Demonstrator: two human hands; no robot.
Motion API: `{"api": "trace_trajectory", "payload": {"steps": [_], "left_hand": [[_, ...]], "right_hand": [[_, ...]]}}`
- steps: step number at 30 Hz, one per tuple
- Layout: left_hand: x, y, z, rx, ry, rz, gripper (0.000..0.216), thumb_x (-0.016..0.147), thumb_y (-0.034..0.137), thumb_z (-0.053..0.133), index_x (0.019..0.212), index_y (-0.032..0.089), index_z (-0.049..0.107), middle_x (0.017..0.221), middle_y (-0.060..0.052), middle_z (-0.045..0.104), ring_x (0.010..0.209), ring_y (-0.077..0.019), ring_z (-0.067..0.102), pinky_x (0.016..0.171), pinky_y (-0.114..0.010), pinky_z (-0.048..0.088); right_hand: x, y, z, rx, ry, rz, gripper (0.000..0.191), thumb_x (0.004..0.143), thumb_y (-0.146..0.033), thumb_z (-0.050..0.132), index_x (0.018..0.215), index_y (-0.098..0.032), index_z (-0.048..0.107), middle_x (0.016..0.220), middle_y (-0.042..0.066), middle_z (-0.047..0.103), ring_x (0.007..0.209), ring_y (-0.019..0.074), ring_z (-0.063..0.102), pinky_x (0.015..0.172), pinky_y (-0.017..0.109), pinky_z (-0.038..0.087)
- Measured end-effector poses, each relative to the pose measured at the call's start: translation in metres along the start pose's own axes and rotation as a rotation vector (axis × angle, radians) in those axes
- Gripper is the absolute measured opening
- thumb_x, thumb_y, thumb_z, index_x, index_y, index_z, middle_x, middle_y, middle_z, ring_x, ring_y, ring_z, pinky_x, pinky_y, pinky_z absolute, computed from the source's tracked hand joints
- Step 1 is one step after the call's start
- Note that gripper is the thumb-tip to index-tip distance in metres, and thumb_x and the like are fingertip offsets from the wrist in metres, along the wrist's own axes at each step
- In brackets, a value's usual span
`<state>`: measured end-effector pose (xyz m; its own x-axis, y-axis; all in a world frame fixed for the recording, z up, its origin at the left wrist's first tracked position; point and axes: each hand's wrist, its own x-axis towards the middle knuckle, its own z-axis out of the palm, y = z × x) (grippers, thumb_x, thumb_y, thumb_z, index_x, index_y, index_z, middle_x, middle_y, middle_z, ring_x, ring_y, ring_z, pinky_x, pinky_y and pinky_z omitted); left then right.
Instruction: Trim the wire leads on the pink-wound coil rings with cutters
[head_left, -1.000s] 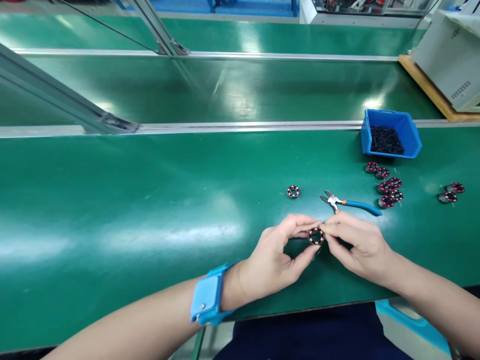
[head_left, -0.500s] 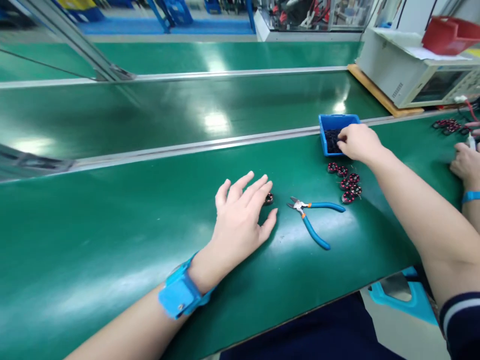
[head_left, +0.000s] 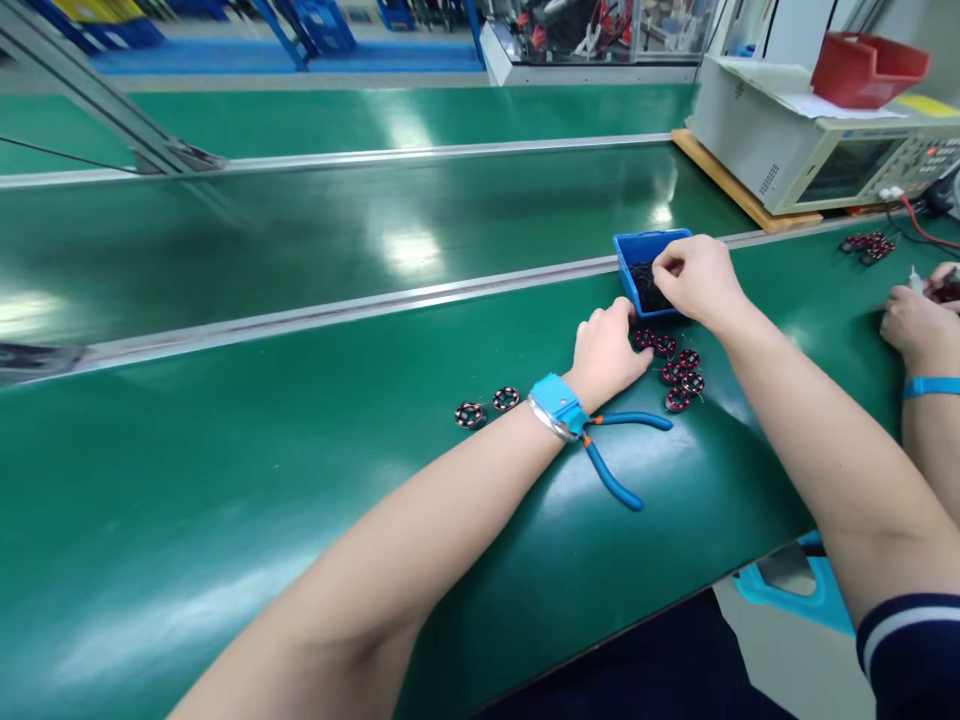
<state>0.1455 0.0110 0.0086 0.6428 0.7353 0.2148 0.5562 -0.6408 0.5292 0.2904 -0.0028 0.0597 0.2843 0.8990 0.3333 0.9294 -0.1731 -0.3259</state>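
A workshop spreads out beyond the hands: blue platforms at the back, then long green surfaces divided by metal rails (head_left: 375, 305). The nearest green surface is the desk (head_left: 225, 500) under both arms. Far to the right of the hands, a bench instrument (head_left: 765, 150) sits on a wooden board (head_left: 720, 185), with a red bin (head_left: 870, 75) on top.

The right hand (head_left: 701, 280) is at the blue bin (head_left: 652, 238), thumb and fingers drawn close together over the small black pieces (head_left: 643, 285) inside; whether a piece is between the fingertips cannot be told. The left hand (head_left: 606, 345) lies palm down just in front of the bin's near left corner, its fingers bent and partly hidden, so I cannot tell whether it holds anything. Its thumb reaches beside a cluster of red-and-black wound rings (head_left: 677, 401), which lies on the desk between the two arms.

Two separate wound rings (head_left: 470, 407) lie to the left of the left hand, beyond its forearm. Cutting pliers (head_left: 613, 482) with blue handles lie spread just nearer than the left hand, their head hidden behind its blue wrist strap (head_left: 559, 400). Well right of the right hand, a co-worker's hand (head_left: 915, 322) works beside more rings (head_left: 874, 246).
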Motion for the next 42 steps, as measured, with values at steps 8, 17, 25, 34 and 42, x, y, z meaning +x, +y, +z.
{"api": "trace_trajectory", "payload": {"steps": [8, 17, 25, 34, 42], "left_hand": [[-0.064, -0.012, -0.043, -0.616, -0.020, -0.190, 0.032, 0.069, 0.023, 0.074, 0.096, 0.012, 0.059, 0.076, -0.003, 0.064, 0.059, -0.0124, 0.061, 0.055, -0.025, 0.053], [-0.164, -0.030, -0.075, -0.771, -0.077, -0.405, 0.026, 0.067, 0.023, 0.077, 0.082, 0.013, 0.057, 0.061, 0.002, 0.060, 0.048, -0.0063, 0.056, 0.046, -0.015, 0.047], [-0.163, -0.036, -0.069, -0.831, -0.075, -0.319, 0.022, 0.071, 0.024, 0.076, 0.080, 0.014, 0.059, 0.061, 0.002, 0.061, 0.049, -0.0064, 0.055, 0.044, -0.014, 0.046], [-0.163, -0.036, -0.070, -0.785, -0.083, -0.269, 0.019, 0.073, 0.023, 0.074, 0.080, 0.012, 0.060, 0.064, 0.001, 0.060, 0.049, -0.0055, 0.052, 0.044, -0.014, 0.043], [-0.163, -0.035, -0.070, -0.749, -0.060, -0.238, 0.019, 0.073, 0.023, 0.074, 0.079, 0.013, 0.060, 0.062, 0.003, 0.055, 0.048, -0.0046, 0.048, 0.043, -0.014, 0.041]], "right_hand": [[-0.095, -0.033, -0.006, 1.026, -0.051, 0.164, 0.009, 0.077, -0.025, 0.065, 0.073, -0.018, 0.065, 0.076, 0.003, 0.071, 0.064, 0.0144, 0.066, 0.062, 0.028, 0.055], [-0.144, -0.075, 0.021, 1.266, -0.630, 0.301, 0.019, 0.074, -0.034, 0.072, 0.073, -0.016, 0.065, 0.076, 0.005, 0.072, 0.069, 0.0147, 0.069, 0.063, 0.026, 0.056], [-0.143, -0.075, 0.022, 1.175, -0.662, 0.221, 0.019, 0.077, -0.035, 0.070, 0.074, -0.016, 0.065, 0.077, 0.005, 0.070, 0.068, 0.0145, 0.068, 0.059, 0.025, 0.054], [-0.145, -0.076, 0.025, 1.171, -0.682, 0.190, 0.020, 0.081, -0.036, 0.065, 0.075, -0.017, 0.062, 0.076, 0.004, 0.067, 0.069, 0.0140, 0.065, 0.056, 0.024, 0.051], [-0.145, -0.074, 0.025, 1.207, -0.703, 0.201, 0.015, 0.081, -0.031, 0.066, 0.077, -0.017, 0.062, 0.077, 0.004, 0.067, 0.070, 0.0133, 0.065, 0.058, 0.024, 0.051]]}}
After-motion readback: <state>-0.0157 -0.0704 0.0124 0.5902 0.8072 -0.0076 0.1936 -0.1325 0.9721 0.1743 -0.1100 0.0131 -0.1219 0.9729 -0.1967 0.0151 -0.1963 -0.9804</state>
